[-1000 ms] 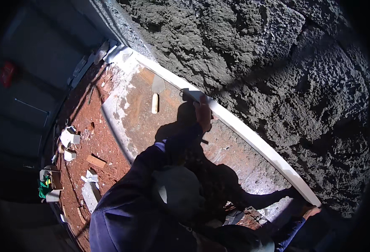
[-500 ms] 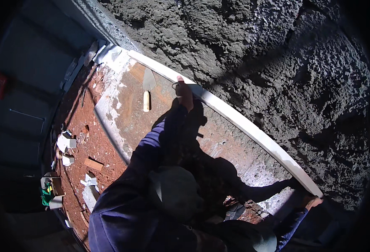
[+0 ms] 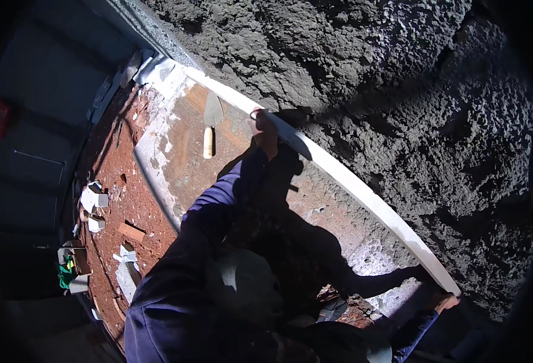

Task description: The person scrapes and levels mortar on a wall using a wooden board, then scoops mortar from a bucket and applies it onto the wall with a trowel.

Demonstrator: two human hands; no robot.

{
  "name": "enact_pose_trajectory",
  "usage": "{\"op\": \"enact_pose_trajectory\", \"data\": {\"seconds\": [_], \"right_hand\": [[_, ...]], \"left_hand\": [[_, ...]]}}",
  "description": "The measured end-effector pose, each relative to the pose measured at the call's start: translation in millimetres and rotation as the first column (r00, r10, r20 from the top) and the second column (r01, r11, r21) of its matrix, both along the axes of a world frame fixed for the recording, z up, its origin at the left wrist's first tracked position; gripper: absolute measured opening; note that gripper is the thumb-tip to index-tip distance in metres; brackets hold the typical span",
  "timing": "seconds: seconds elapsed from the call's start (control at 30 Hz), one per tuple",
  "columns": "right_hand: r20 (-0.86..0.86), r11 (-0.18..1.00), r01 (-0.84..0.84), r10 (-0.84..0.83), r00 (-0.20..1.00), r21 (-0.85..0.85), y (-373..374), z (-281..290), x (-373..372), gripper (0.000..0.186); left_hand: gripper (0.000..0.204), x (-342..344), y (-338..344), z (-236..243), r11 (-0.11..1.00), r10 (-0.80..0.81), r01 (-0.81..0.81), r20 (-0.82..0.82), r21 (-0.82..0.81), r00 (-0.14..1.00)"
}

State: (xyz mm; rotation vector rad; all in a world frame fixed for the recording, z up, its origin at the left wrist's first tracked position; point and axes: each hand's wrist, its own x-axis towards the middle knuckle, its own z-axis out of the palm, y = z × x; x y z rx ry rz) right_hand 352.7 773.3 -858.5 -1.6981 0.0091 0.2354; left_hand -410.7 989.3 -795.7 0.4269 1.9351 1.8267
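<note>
In the head view, my left hand (image 3: 266,134) bears on a long pale strip (image 3: 354,183) that runs along the foot of a rough grey wall (image 3: 339,78); my right hand (image 3: 445,300) curls around the strip's near end, gripping it; shadow hides the left fingers, so I cannot tell whether they close on the strip or only press it; the wide spread of my hands seems meant to steady the length against the wall; a trowel (image 3: 208,140) lies on the stained slab (image 3: 178,124) just left of my left hand, probably set there to be within reach; well to the left of both hands, on red soil (image 3: 151,209), lie white chunks (image 3: 93,197) and an orange block (image 3: 132,231); beyond them a small open box (image 3: 80,283) appears to hold a green bundle (image 3: 66,273), its other contents too small to tell.
</note>
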Motion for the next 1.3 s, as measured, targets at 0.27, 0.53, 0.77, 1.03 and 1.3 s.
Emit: {"op": "enact_pose_trajectory", "data": {"seconds": [0.27,0.53,0.77,1.03,1.3], "right_hand": [[-0.024,1.000,0.021,-0.021,0.999,-0.003,6.4,8.4,-8.1,0.039],[0.161,0.978,-0.199,0.205,0.965,-0.057,-14.7,-51.3,39.8,0.038],[-0.038,0.919,-0.202,0.227,0.973,0.338,-23.5,83.9,-50.8,0.038],[-0.266,0.979,0.198,-0.204,0.942,-0.051,50.8,54.6,-73.7,0.076],[-0.109,0.959,0.161,-0.190,0.976,-0.232,22.5,35.7,-107.6,0.074]], "left_hand": [[0.061,1.4,7.0,-19.7,0.989,0.093,-0.101,0.082,0.106,0.992],[0.053,-49.9,4.1,-3.1,0.976,-0.103,0.032,0.329,0.215,0.939],[0.070,24.2,36.0,5.3,0.981,-0.017,0.041,0.125,-0.192,0.992],[0.074,-48.1,-3.6,49.5,0.810,-0.120,-0.028,-0.213,-0.586,0.970],[0.056,-50.8,12.9,68.1,0.944,-0.109,0.105,0.002,-0.313,0.994]]}}
